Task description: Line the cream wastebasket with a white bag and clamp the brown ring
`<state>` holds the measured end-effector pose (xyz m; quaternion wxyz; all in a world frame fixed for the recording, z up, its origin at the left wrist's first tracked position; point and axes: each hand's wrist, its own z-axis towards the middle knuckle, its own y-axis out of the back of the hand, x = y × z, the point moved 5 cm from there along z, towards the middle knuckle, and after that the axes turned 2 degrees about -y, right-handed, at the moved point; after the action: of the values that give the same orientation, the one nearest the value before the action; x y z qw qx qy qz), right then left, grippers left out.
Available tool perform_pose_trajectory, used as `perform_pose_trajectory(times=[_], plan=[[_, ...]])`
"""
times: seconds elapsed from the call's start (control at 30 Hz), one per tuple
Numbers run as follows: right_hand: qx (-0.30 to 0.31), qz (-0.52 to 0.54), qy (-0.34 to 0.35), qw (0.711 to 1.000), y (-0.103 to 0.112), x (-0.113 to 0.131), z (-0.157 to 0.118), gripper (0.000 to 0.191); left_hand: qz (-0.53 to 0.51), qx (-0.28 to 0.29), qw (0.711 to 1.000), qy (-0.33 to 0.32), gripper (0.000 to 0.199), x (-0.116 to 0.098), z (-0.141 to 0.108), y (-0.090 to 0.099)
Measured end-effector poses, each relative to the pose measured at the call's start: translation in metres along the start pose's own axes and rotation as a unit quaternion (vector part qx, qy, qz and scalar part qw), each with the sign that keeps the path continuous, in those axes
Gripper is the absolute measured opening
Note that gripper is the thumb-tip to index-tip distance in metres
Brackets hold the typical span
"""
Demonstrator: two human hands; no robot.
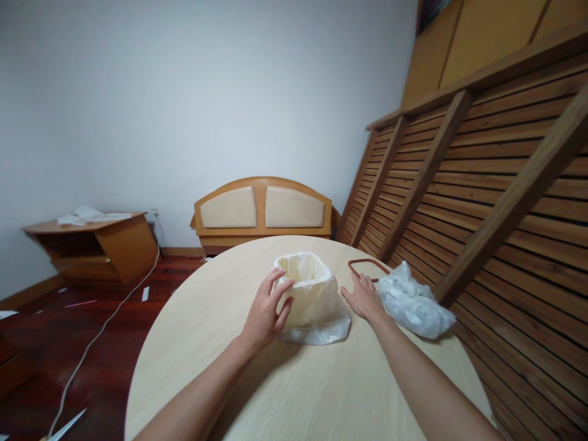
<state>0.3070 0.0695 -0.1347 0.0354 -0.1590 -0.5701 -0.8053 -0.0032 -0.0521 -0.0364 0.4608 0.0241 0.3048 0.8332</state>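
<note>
A pale bin (315, 303) lined with a thin white plastic bag stands upright on the round table. The bag is folded over its rim and hangs loose around the base. At the left side of the rim is my left hand (266, 306), its fingers curved and apart; whether the fingertips press on the bag I cannot tell. To the right of the bin, my right hand (364, 295) is low over the table with thumb and fingers spread. Its fingertips reach the near edge of a reddish-brown rectangular ring (367, 260) lying flat, partly hidden by the fingers.
A bunched white plastic bag (413, 303) lies right of my right hand on the round table (206, 343). Wooden slatted panels (459, 184) lean close on the right. Behind stands a headboard (261, 208); a low cabinet (110, 251) and a cable (103, 331) are at left.
</note>
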Motion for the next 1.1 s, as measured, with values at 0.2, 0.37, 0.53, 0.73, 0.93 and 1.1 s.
perform_pose_trajectory(times=[0.2,0.37,0.53,0.73,0.93,1.1], plan=[[-0.006,0.02,0.076,0.997,0.013,0.007,-0.008,0.055,0.003,-0.003,1.0,-0.002,0.041,-0.001,0.001,0.001],[-0.003,0.051,0.125,0.991,0.02,0.017,-0.014,0.027,0.015,0.001,1.0,0.005,0.042,0.001,0.002,0.003],[-0.037,0.103,0.141,0.984,0.027,0.025,-0.014,0.019,0.026,-0.01,1.0,0.007,0.043,0.005,0.002,0.006],[-0.168,0.192,0.151,0.955,0.07,0.033,-0.013,0.024,0.033,-0.01,0.999,0.017,0.04,0.008,0.003,0.008],[-0.313,0.255,0.228,0.886,0.127,0.059,-0.049,0.02,0.02,-0.03,0.998,0.042,0.032,0.009,0.003,0.012],[-0.323,0.27,0.34,0.841,0.143,0.089,-0.08,0.018,0.003,-0.071,0.996,0.045,0.042,0.01,0.003,0.016]])
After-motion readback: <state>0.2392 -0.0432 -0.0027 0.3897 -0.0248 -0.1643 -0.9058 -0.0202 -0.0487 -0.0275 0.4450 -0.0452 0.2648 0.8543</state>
